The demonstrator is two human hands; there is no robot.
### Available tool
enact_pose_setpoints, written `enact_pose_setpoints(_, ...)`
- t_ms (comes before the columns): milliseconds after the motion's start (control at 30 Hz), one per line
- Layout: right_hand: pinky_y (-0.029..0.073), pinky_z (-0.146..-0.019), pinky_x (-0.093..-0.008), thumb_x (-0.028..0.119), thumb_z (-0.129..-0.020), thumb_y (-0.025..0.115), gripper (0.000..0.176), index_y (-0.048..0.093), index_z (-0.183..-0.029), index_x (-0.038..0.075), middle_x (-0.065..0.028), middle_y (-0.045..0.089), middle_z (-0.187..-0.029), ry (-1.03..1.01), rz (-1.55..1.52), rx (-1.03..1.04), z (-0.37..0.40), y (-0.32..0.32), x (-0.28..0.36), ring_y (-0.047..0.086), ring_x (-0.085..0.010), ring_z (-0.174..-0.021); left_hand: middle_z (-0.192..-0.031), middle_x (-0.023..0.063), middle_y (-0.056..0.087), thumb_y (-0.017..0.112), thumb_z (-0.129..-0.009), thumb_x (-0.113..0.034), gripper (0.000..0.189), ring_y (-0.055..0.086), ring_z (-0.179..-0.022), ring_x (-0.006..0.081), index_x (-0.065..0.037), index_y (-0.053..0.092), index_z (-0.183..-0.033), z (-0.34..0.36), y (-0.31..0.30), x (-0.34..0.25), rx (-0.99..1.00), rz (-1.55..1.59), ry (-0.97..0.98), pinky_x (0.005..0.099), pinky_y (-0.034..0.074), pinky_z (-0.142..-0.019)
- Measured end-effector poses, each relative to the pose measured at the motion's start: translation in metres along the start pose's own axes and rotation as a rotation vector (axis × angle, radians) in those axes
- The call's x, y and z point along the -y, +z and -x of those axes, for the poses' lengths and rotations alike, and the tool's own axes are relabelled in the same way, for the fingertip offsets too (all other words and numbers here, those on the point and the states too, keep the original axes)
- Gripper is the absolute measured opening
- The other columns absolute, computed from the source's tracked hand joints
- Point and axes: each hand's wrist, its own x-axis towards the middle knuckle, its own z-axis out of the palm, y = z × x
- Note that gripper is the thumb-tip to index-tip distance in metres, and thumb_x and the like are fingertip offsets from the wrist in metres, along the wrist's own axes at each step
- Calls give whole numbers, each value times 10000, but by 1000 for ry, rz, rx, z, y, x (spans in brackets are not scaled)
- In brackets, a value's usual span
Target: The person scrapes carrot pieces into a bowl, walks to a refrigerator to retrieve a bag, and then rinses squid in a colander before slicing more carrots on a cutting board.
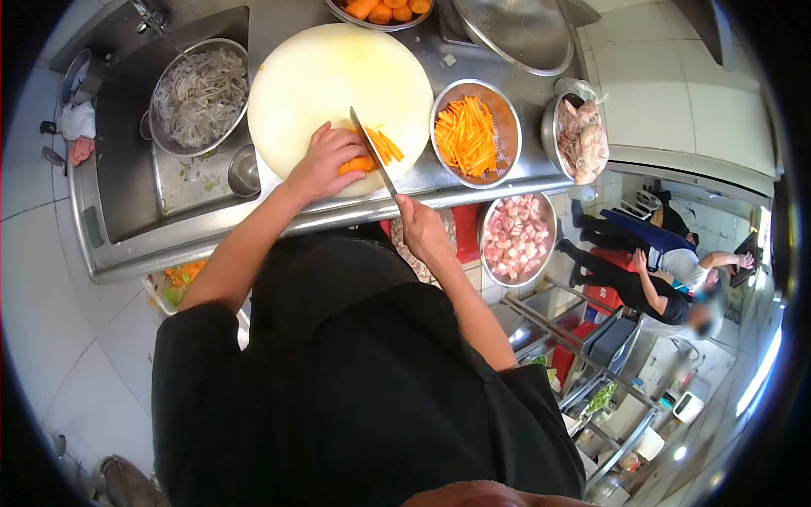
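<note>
On a round white cutting board (338,68), my left hand (325,165) presses down on a piece of carrot (356,164), its fingers curled over it. My right hand (422,226) grips the handle of a kitchen knife (374,156), whose blade stands against the carrot, just right of my left fingers. Thin carrot strips (387,148) lie on the board along the blade's right side. Part of the carrot is hidden under my left hand. A metal colander (510,127) to the right holds a heap of carrot strips (466,137).
Peeled carrots (380,10) fill a bowl behind the board. A sink (118,186) at left holds a pot of greyish strips (201,97). Raw meat (581,139) sits in a bowl at right; diced meat (517,237) is in a lower bowl. Two people (667,287) stand farther right.
</note>
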Motion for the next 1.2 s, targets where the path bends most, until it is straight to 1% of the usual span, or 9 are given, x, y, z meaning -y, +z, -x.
enact_pose_setpoints(100, 439, -891, -568, 463, -1062, 350, 586, 659, -1058, -35, -360, 629, -1004, 37, -12, 35, -5, -1, -4, 568, -535, -1046, -1132, 109, 587, 689, -834, -183, 266, 532, -1123, 310, -72, 656, -1073, 10, 0, 12, -14, 105, 3, 476, 349, -1037)
enact_pose_setpoints(300, 436, -910, -557, 473, -1062, 338, 600, 654, -1045, -37, -363, 618, -1039, 119, -38, 75, 3, -20, 12, 558, -534, -1075, -1137, 114, 569, 629, -870, -189, 237, 515, -1128, 314, -74, 629, -1078, 1, -8, 8, 166, -25, -10, 461, 358, -992)
enact_pose_setpoints(567, 437, -915, -562, 454, -1062, 342, 576, 660, -1096, -25, -358, 622, -1044, 118, -49, 82, 25, -18, 8, 559, -533, -1075, -1160, 107, 566, 628, -865, -201, 254, 502, -1150, 308, -89, 630, -1093, 0, -3, 10, 147, -63, -8, 457, 357, -984)
enact_pose_setpoints(667, 439, -911, -571, 450, -1062, 341, 567, 670, -1105, -10, -353, 630, -1036, -45, 30, -7, -2, 4, 6, 567, -533, -1062, -1158, 93, 570, 645, -852, -189, 257, 508, -1153, 291, -99, 633, -1092, 4, -2, 11, 157, -29, -33, 459, 356, -977)
enact_pose_setpoints(867, 445, -916, -573, 441, -1063, 347, 551, 668, -1160, 4, -357, 630, -1041, 89, -32, 88, 9, -12, 14, 573, -525, -1062, -1126, 91, 580, 668, -839, -188, 245, 520, -1146, 298, -100, 646, -1067, 1, -6, 11, 131, -19, -29, 457, 364, -979)
enact_pose_setpoints(967, 445, -915, -570, 440, -1062, 352, 554, 656, -1186, -6, -359, 628, -1043, 35, 34, 56, 11, -3, 4, 573, -522, -1066, -1123, 100, 583, 666, -845, -198, 239, 526, -1145, 306, -97, 650, -1061, 4, -2, 12, 88, 22, -19, 450, 367, -984)
enact_pose_setpoints(1100, 449, -916, -563, 445, -1060, 358, 572, 660, -1153, -32, -359, 627, -1040, -5, -24, 18, -5, 3, 11, 571, -520, -1074, -1133, 103, 591, 668, -844, -204, 241, 533, -1151, 303, -99, 650, -1060, 2, -6, 10, 114, 50, -38, 443, 369, -986)
enact_pose_setpoints(1133, 453, -918, -558, 436, -1062, 356, 563, 667, -1132, -28, -355, 628, -1039, 89, 7, 78, -4, -3, 14, 572, -517, -1078, -1129, 103, 593, 668, -843, -203, 241, 536, -1145, 303, -100, 649, -1060, 0, -7, 11, 97, 36, -16, 444, 370, -984)
enact_pose_setpoints(1200, 454, -917, -557, 435, -1063, 352, 562, 670, -1121, -25, -353, 630, -1040, 89, -29, 78, 10, -9, 13, 573, -517, -1076, -1119, 104, 596, 669, -842, -202, 241, 541, -1134, 302, -101, 648, -1060, 4, -4, 11, 64, 18, -3, 446, 373, -981)
